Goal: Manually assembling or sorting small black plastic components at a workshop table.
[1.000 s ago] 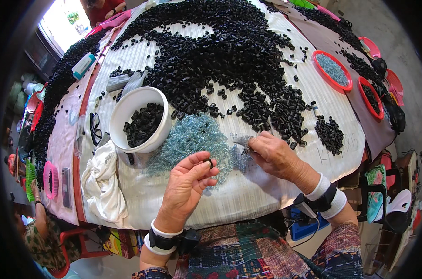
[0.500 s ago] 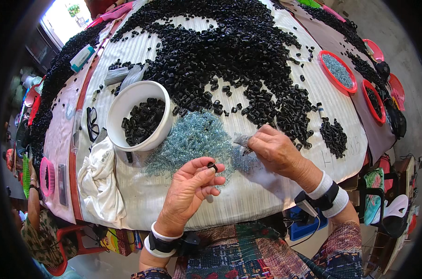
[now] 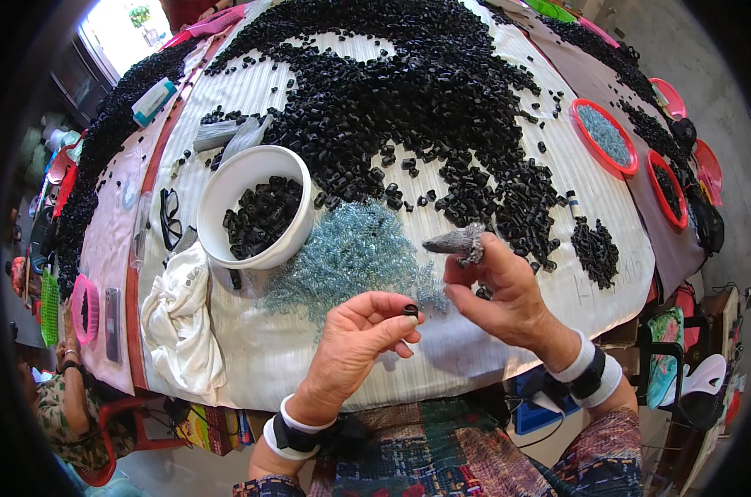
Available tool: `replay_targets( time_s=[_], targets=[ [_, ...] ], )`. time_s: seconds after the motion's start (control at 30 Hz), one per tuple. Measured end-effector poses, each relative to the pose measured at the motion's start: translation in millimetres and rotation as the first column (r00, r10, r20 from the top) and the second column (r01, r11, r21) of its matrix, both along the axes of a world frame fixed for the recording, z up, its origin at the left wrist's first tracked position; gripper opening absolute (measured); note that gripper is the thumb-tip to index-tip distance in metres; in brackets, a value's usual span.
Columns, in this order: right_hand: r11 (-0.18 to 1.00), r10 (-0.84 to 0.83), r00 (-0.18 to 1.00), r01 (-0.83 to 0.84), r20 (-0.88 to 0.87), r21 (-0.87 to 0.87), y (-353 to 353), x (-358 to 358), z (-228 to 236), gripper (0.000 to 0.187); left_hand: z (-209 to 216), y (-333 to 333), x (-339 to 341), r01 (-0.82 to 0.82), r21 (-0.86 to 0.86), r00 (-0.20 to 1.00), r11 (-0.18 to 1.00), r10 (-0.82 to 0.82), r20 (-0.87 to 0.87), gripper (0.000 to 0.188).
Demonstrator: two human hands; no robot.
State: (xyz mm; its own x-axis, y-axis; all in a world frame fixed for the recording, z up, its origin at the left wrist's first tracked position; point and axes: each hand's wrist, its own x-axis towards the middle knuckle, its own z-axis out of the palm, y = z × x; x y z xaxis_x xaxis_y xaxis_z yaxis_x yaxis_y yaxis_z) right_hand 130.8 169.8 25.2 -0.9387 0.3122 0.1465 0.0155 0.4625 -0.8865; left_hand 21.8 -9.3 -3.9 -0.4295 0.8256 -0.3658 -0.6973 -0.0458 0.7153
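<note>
My left hand (image 3: 354,340) is closed, pinching a small black plastic sleeve (image 3: 410,310) between thumb and fingertips, its open end showing. To its right is my right hand (image 3: 508,294), raised over the cloth. A grey knitted fingertip cover (image 3: 456,243) sits on its index finger, which points left. Another small black plastic piece (image 3: 483,291) shows between that thumb and the curled fingers, partly hidden. Just beyond both hands lies a heap of small bluish metal springs (image 3: 350,253). A white bowl (image 3: 210,203) at the heap's left holds more black pieces.
A large mound of black pieces (image 3: 392,91) covers the far table. Crumpled white cloth (image 3: 181,331) and eyeglasses (image 3: 170,219) lie left. At right are a red-rimmed tray (image 3: 577,124) of springs and a small black pile (image 3: 592,251). Another person's arm (image 3: 75,389) shows far left.
My right hand has lifted from the springs, its index finger now extended away from the thumb. My left hand has moved right with the black sleeve.
</note>
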Motion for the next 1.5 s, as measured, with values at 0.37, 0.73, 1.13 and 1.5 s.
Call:
replay_targets(
  time_s=[0.37,0.73,1.13,1.5],
  targets=[
    [0.993,-0.015,0.963,-0.017,-0.271,-0.113,-26,-1,-5,0.039,6,0,13,-0.025,0.039,0.959,0.999,0.035,-0.280,0.022],
    [0.968,0.047,0.965,0.019,-0.257,0.250,-24,8,-3,0.035,1,0,17,-0.055,0.061,0.937,0.997,0.072,-0.341,0.023],
    [0.976,-0.154,0.961,0.112,-0.231,-0.187,-7,17,-1,0.041,-2,-1,10,-0.070,0.024,0.954,0.997,0.074,-0.290,0.018],
    [0.966,-0.243,0.951,0.255,-0.193,0.044,13,8,-15,0.029,-12,4,3,-0.120,0.030,0.965,0.992,0.123,-0.230,0.016]
  ],
)
